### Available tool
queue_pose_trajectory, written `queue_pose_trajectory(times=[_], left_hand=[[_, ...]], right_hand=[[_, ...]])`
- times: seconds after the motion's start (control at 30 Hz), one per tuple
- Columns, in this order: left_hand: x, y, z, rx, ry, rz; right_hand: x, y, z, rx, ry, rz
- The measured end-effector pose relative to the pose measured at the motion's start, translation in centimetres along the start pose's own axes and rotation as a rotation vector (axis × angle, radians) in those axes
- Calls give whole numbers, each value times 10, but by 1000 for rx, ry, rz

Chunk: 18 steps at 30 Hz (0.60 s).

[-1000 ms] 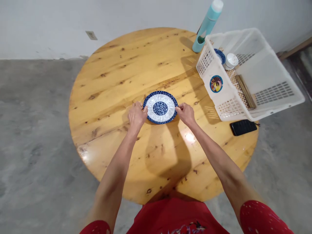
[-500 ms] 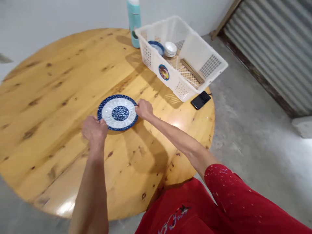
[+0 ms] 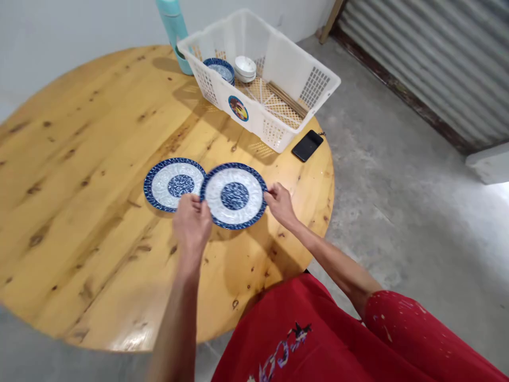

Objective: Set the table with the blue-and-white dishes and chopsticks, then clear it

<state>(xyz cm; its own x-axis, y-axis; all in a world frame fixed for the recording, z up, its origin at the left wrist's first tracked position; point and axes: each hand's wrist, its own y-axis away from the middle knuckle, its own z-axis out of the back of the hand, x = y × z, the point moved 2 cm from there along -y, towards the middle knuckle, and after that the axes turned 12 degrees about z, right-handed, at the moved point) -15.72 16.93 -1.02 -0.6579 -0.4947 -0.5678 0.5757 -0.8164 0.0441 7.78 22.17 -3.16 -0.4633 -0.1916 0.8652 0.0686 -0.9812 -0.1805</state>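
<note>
Between my two hands is a blue-rimmed white plate [image 3: 234,197] with a round blue pattern in its middle, held a little above the table. My left hand [image 3: 192,220] grips its left edge, slightly blurred. The right edge is pinched by the fingers of my right hand [image 3: 279,202]. A second, matching plate [image 3: 163,185] lies flat on the wooden table, to the left and partly covered by the held plate and my left hand.
At the back, a white plastic basket [image 3: 254,123] contains blue-patterned bowls or plates [image 3: 219,68], white bowls [image 3: 245,68] and wooden chopsticks [image 3: 288,99]. A teal bottle [image 3: 175,32] stands behind its left corner. A black phone [image 3: 307,146] lies near the right edge of the round table [image 3: 87,154].
Where one plate showed before, two now show. My hands have moved right with one plate, leaving the other on the table. The camera view has shifted somewhat.
</note>
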Motion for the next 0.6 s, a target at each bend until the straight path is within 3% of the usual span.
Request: queue_pose_trajectory(times=[0.13, 0.23, 0.33, 0.6], left_hand=[[-14, 48, -58, 279, 37, -18], [-25, 72, -82, 399, 27, 1], [-32, 81, -93, 431, -2, 35], [-32, 84, -109, 359, -4, 16]], right_hand=[[-46, 61, 55, -71, 49, -180], [-71, 90, 76, -103, 72, -301], [-85, 102, 83, -119, 49, -330], [-105, 103, 83, -130, 32, -337]])
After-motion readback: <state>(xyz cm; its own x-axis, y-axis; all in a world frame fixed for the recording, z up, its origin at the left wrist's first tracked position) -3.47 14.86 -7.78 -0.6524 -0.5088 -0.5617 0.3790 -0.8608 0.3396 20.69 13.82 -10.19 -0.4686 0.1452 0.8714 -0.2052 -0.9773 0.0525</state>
